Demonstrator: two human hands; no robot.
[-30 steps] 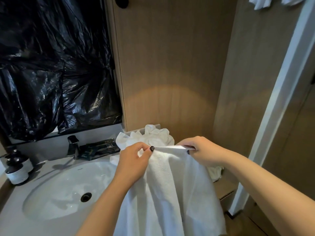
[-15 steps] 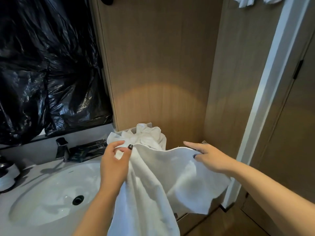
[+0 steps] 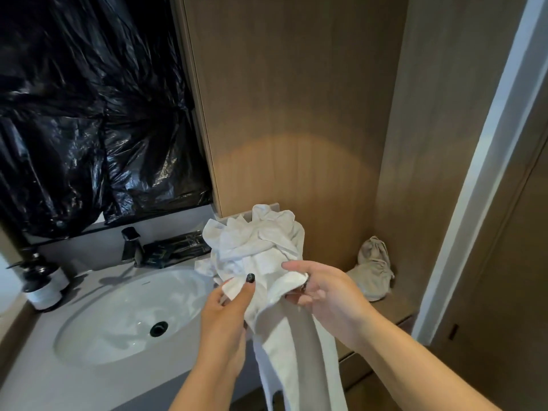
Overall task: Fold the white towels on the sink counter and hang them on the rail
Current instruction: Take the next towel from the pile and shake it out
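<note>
Behind my grip, black crinkled plastic sheeting [image 3: 89, 114] covers the mirror above the oval white sink basin [image 3: 127, 315]. Half a second ago the long white terry towel [image 3: 290, 336] was stretched wide between my hands; now its top edge is gathered together, and it hangs down, cut off by the frame's bottom. My left hand [image 3: 225, 315] pinches the edge under its thumb; my right hand [image 3: 323, 295] curls round the bunched corner. The crumpled white towel heap [image 3: 258, 241] sits just beyond, partly hidden.
</note>
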